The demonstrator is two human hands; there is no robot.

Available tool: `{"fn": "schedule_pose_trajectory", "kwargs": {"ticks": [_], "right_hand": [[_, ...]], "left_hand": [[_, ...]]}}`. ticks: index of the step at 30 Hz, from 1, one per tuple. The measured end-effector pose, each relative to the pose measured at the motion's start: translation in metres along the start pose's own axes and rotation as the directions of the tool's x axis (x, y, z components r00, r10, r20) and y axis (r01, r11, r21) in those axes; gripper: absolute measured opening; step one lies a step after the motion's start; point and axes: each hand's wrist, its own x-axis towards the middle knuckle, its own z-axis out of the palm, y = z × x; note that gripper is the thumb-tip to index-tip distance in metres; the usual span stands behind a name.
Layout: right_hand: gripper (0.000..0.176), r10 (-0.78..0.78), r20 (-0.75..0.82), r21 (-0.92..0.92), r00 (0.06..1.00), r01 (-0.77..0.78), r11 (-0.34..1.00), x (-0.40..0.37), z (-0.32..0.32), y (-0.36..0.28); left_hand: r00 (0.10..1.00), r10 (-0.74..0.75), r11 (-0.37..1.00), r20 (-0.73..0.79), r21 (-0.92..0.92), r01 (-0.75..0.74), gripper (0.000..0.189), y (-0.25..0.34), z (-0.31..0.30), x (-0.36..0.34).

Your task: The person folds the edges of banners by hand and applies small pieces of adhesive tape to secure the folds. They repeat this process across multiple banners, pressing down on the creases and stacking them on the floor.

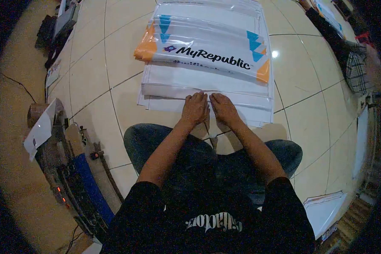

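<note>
Head view, person sits on the tiled floor (300, 76), knees in jeans (150, 139) spread either side of the work

- left hand (194, 108): palm down, fingers curled, tips on the near edge of the clear plastic stack (169, 78)
- right hand (224, 109): same pose, palm down, fingers bent, tips on the same edge
- the two hands are just beside each other, thumbs nearly touching, at about the middle of the stack's near edge
- can't tell whether either hand pinches the film or only presses on it; the fingertips hide the contact
- the stack lies flat on the floor straight ahead of the knees, its near edge just past them, layers slightly offset so several edges show
- printed sheet (207, 51) lies on top of the stack's far half: "MyRepublic" in dark letters, orange corners, blue arrow marks, well apart from both hands
- glare spot on a tile right of the stack

Surroundings:
- machine (78, 169) on the floor to the left, near the left knee: long body, blue section, small red lights lit at its near end
- white panel (40, 131) leans at the machine's far end
- dark gear (57, 29) far left along the wall, too dim to identify
- pile of white sheets (326, 209) on the floor at lower right, behind the right knee
- another person's plaid cloth (355, 63) and dark sleeve at upper right, well apart from the stack
</note>
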Motion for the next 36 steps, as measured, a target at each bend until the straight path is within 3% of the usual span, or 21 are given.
{"fn": "schedule_pose_trajectory", "kwargs": {"ticks": [2, 6, 9, 11, 15, 17, 20, 24, 26, 33, 34, 36], "right_hand": [[0.050, -0.058, -0.075, -0.078, 0.996, 0.052, 0.996, 0.005, 0.004, -0.003], [0.053, -0.039, -0.062, -0.192, 0.997, 0.026, 0.981, 0.010, 0.008, -0.001], [0.059, 0.017, 0.071, -0.207, 0.997, -0.002, 0.978, 0.017, 0.004, -0.002], [0.064, 0.080, 0.138, -0.255, 0.987, -0.043, 0.966, 0.020, 0.001, -0.005], [0.062, 0.107, 0.048, -0.297, 0.993, -0.088, 0.951, 0.018, 0.006, -0.011], [0.059, 0.149, 0.052, -0.291, 0.987, -0.128, 0.948, 0.015, 0.000, -0.015], [0.058, 0.218, 0.135, -0.333, 0.966, -0.163, 0.929, 0.010, -0.013, -0.018], [0.057, 0.219, 0.048, -0.352, 0.975, -0.189, 0.917, -0.004, -0.018, -0.007], [0.057, 0.341, 0.178, -0.375, 0.923, -0.257, 0.891, -0.009, -0.030, -0.004], [0.065, 0.336, 0.168, -0.323, 0.927, -0.270, 0.907, -0.026, -0.047, 0.013], [0.065, 0.340, 0.165, -0.325, 0.926, -0.274, 0.905, -0.033, -0.047, 0.012], [0.066, 0.255, 0.032, -0.160, 0.966, -0.247, 0.956, -0.056, -0.044, 0.007]], "left_hand": [[0.992, 0.082, 0.995, -0.097, 0.070, -0.076, 0.048, -0.005, 0.003, -0.001], [0.993, 0.086, 0.985, -0.078, 0.157, -0.073, 0.051, -0.009, 0.007, 0.007], [0.999, 0.033, 0.992, -0.015, 0.124, -0.030, 0.050, -0.006, 0.011, 0.011], [0.995, -0.018, 0.998, -0.097, 0.058, 0.024, 0.053, -0.005, 0.015, 0.012], [0.985, -0.050, 0.994, -0.168, 0.087, 0.066, 0.060, 0.002, 0.020, 0.007], [0.970, -0.212, 0.970, -0.122, 0.092, 0.224, 0.064, 0.005, 0.018, 0.005], [0.952, -0.287, 0.949, -0.106, 0.102, 0.297, 0.066, -0.014, 0.011, -0.002], [0.943, -0.333, 0.927, -0.008, 0.183, 0.329, 0.066, -0.028, -0.001, -0.005], [0.930, -0.366, 0.912, -0.027, 0.189, 0.364, 0.067, -0.033, 0.003, -0.006], [0.890, -0.455, 0.867, -0.035, 0.212, 0.451, 0.067, -0.035, 0.002, -0.006], [0.892, -0.451, 0.869, -0.035, 0.210, 0.447, 0.067, -0.031, 0.005, -0.005], [0.990, -0.134, 0.977, -0.044, 0.163, 0.139, 0.065, -0.020, 0.016, -0.005]]}}
